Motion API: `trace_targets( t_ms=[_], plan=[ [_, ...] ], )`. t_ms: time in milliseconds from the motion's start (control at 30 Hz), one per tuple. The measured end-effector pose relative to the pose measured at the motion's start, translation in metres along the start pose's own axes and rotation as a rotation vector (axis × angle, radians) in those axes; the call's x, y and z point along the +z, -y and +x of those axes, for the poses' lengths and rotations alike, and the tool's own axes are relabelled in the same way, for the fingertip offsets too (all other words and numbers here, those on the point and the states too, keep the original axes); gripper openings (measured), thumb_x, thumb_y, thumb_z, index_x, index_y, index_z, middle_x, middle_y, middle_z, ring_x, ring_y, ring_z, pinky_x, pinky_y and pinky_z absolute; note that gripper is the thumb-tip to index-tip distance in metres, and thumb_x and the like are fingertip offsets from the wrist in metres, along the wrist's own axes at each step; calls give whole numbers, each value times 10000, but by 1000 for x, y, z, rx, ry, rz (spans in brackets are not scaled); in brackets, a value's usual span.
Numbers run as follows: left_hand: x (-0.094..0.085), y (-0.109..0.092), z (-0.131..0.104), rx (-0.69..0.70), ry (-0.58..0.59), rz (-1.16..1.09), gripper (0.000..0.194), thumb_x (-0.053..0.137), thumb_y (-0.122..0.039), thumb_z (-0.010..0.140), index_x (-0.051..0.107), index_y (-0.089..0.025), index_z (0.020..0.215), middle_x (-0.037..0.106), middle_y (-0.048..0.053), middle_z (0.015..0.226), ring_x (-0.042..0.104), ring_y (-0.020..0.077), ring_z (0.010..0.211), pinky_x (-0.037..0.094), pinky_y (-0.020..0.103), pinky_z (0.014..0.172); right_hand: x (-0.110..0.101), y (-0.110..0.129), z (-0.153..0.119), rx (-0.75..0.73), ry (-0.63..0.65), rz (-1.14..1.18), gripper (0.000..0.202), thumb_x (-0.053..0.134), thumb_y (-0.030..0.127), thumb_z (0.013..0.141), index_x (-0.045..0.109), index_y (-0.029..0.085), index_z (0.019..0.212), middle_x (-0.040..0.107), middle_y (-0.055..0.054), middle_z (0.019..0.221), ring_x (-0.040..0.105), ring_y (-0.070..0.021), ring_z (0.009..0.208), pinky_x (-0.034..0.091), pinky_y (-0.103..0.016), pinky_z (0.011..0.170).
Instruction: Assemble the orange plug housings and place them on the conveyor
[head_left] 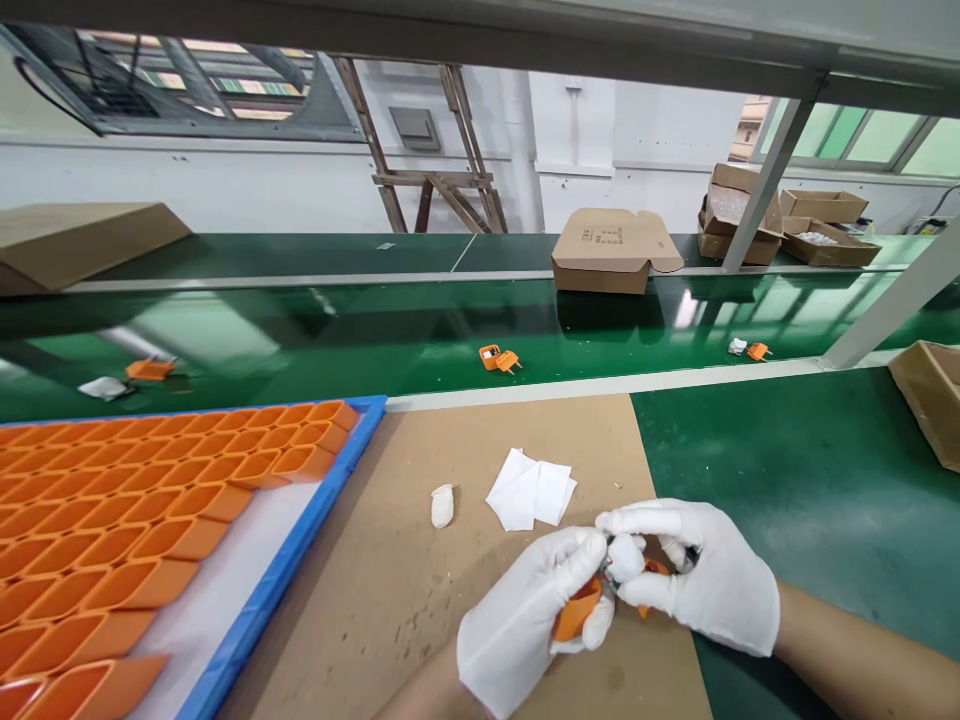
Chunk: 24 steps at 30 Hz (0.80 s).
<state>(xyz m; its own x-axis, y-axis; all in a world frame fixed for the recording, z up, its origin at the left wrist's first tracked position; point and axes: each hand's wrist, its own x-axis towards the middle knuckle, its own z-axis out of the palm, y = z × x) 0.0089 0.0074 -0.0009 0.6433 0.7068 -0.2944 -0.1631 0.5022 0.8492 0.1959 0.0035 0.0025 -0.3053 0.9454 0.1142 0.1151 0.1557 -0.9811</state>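
Both my hands wear white gloves and meet above a brown cardboard sheet (405,600). My left hand (525,600) is closed around an open orange plastic shell (579,610), holding it tilted. A small white wrapped piece (624,558) sits between the fingertips of both hands, just above the shell. My right hand (690,570) pinches this piece. Another orange part (652,575) shows partly behind the right fingers; how it is held is hidden. Beyond the hands lie overlapping white paper squares (531,490), and left of them a small white wad (442,506).
At left stands a blue-edged tray (300,560) with rows of orange shells (150,510). A green belt (390,330) runs behind, carrying an orange plug with its shell (499,359) and other orange pieces (759,351). Cardboard boxes (611,250) and a slanted metal post (772,180) stand farther back.
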Motion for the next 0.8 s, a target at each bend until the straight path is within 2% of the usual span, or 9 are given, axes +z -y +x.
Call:
trace_targets(
  t_ms=[100,167,200,267,367,433,500,633,800],
  plan=[
    [-8,1,-2,48,-4,112,525,466,-633,866,576,-196,1135,527,-29,578,305,93,450,223,223,433,-4,-2,0,30,-101,40,293,725,144,710,753,200,996,713,-30,853,640,-160,671,575,-275,618],
    [-12,0,-3,105,-131,286,509,640,-457,818,527,-232,1260,599,-14,692,441,119,539,375,246,539,-6,-3,0,53,-181,42,277,707,218,773,735,178,1046,708,-52,873,644,-190,724,579,-319,630],
    [-13,0,-3,153,-224,379,502,691,-332,788,538,-248,1258,626,-2,764,516,143,638,433,274,652,-7,-4,0,55,-218,15,286,694,244,799,724,173,1074,706,-63,902,643,-197,737,579,-334,632],
    [-13,2,-3,289,-399,524,445,681,-165,774,591,-268,1198,655,23,912,584,194,888,424,334,894,-8,-5,0,29,-268,-119,284,687,233,805,716,188,1083,702,-62,935,632,-180,692,569,-322,598],
    [-11,9,-3,470,-518,584,376,610,-133,842,610,-298,1180,660,38,1045,566,226,1085,356,381,1030,-7,-7,0,-193,-219,-356,314,671,132,787,697,243,1079,698,-11,831,625,-155,661,554,-288,618],
    [-10,12,-3,500,-541,563,445,617,-134,852,550,-323,1250,651,39,1112,582,229,1091,377,401,1021,-5,-9,-1,-411,-148,-448,415,637,88,816,628,279,1184,695,10,802,632,-142,679,547,-268,646],
    [-9,11,-3,538,-590,521,488,659,-123,823,521,-330,1242,624,45,1177,609,232,1054,412,424,989,-3,-12,-2,-514,-131,-507,465,602,91,860,551,295,1274,696,10,817,628,-132,669,541,-255,637],
    [-6,3,-3,663,-713,470,361,757,-74,704,608,-282,959,629,44,1084,621,250,1010,440,435,954,-2,-21,-3,-434,-211,-584,381,638,109,834,590,279,1172,696,1,849,630,-129,639,543,-239,613],
    [-5,-8,-4,486,-534,130,426,831,-62,574,570,-248,854,704,29,945,683,230,846,506,395,819,-1,-19,-2,-468,-213,-548,378,667,91,813,608,311,1115,693,5,916,661,-144,746,554,-243,659]
  ],
)
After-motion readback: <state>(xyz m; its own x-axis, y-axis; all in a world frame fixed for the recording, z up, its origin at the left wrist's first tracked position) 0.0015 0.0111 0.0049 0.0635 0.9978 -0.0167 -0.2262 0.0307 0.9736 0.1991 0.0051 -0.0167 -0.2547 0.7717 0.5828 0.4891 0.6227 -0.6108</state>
